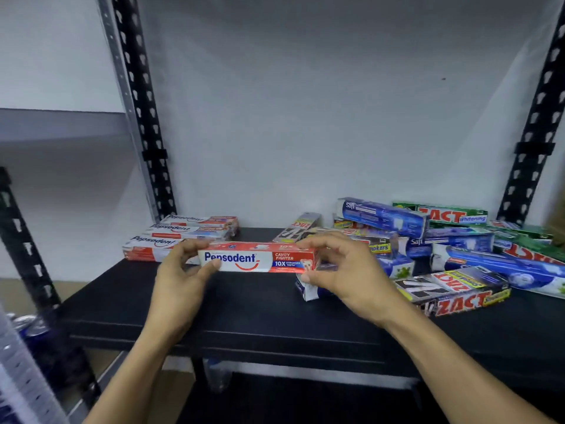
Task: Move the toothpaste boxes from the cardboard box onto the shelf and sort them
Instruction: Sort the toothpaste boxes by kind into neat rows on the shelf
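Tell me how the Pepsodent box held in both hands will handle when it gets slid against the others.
The Pepsodent box, pinched at its ends by the left hand and right hand, shows no sag, so it is probably stiff. Flat sides mean it should slide, not roll, on the shelf. The glossy carton may be slightly slippery.

Both hands on one Pepsodent box (256,261), held level above black shelf (244,304), label facing camera. Left hand (180,270) pinches left end, thumb on front face; right hand (342,267) grips right end, fingers over top. Three Pepsodent boxes (180,235) lie in row at back left of shelf. Loose heap of Zact and Safi boxes (452,249) on right, some overlapping, angles mixed. Single Zact box (298,231) lies behind held box. Black slotted uprights (143,117) either side.
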Demonstrator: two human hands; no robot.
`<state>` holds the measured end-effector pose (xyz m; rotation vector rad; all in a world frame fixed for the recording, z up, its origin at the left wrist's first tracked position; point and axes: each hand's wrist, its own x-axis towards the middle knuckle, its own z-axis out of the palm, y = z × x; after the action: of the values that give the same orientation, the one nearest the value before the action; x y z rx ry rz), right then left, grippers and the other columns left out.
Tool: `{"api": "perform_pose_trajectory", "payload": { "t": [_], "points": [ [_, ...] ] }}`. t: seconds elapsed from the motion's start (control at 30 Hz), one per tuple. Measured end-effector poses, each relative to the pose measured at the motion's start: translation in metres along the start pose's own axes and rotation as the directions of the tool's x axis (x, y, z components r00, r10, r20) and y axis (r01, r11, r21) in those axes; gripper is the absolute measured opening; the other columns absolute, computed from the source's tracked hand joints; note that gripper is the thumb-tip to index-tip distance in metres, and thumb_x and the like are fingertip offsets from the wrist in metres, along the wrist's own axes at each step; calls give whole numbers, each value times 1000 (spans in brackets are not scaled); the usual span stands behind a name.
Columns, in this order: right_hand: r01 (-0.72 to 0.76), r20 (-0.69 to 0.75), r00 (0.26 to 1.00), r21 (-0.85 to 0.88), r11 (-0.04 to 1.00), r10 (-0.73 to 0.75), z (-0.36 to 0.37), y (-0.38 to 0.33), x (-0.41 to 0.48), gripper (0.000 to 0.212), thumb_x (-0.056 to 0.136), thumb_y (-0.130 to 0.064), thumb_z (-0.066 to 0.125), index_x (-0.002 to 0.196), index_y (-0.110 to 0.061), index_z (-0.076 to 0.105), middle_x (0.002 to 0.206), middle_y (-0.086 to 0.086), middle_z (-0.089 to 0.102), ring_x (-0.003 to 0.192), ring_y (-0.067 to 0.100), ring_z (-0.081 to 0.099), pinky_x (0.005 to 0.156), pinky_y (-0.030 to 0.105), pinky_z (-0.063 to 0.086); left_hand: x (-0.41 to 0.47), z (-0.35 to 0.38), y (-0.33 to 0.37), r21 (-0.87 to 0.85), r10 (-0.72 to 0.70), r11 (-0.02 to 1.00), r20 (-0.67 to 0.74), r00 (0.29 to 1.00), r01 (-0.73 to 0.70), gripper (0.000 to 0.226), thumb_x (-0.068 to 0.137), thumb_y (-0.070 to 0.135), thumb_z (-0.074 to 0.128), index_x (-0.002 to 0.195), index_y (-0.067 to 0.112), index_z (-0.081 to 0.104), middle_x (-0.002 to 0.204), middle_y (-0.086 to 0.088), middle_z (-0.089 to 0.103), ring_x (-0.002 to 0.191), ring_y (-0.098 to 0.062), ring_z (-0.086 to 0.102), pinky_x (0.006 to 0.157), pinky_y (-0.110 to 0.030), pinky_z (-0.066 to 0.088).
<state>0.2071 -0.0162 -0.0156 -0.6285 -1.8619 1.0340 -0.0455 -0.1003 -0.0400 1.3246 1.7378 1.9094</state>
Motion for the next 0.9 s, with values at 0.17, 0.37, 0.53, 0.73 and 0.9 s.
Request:
{"api": "perform_pose_trajectory", "payload": {
  "t": [0.17, 0.37, 0.53, 0.73, 0.9],
  "points": [
    [52, 12, 999, -56, 997, -52, 36, 9, 9, 48, 73, -3, 85, 109, -32, 73, 119, -13, 64, 110, 8, 65, 98, 34, 54, 2, -29, -15, 74, -40, 996, -43, 998, 44, 31, 93, 17, 68, 119, 29, 60, 111, 8, 71, 90, 5, 69, 81, -23, 57],
    [-53, 0, 999, 47, 997, 53, 67, 0, 19, 34, 88, -22, 73, 118, -32, 63, 113, -5, 70, 95, 10, 72, 82, 30, 60, 5, -53, -18, -5, -56, 998, -146, 988, 56, 43, 89, 34, 72, 127, 32, 53, 116, 11, 68, 104, -8, 67, 95, -42, 55],
    [-250, 3, 968, -42, 967, 250, 87, -13, 25, 29, 96, -48, 56, 109, -23, 59, 76, 7, 74, 56, 26, 72, 59, 40, 61, 2, -64, -16, 31, -44, 998, -196, 980, 51, 48, 84, 30, 77, 128, 29, 56, 108, 11, 71, 95, -9, 69, 89, -33, 55],
    [-288, -41, 955, -367, 884, 294, 105, -10, 32, 42, 98, -56, 45, 88, -23, 68, 69, 1, 72, 45, 9, 62, 44, 24, 48, 7, -82, -17, 263, -38, 960, -221, 975, 97, 55, 84, 43, 74, 134, 29, 57, 101, 8, 68, 92, -12, 64, 82, -36, 57],
    [-166, -13, 983, -477, 863, 182, 109, -2, 36, 30, 96, -49, 56, 102, -28, 76, 97, -12, 73, 78, 2, 61, 67, 21, 48, 7, -92, -14, 446, -22, 890, -169, 985, 97, 57, 86, 44, 72, 137, 24, 56, 103, 9, 65, 87, -5, 60, 71, -25, 50]
  ]
}}
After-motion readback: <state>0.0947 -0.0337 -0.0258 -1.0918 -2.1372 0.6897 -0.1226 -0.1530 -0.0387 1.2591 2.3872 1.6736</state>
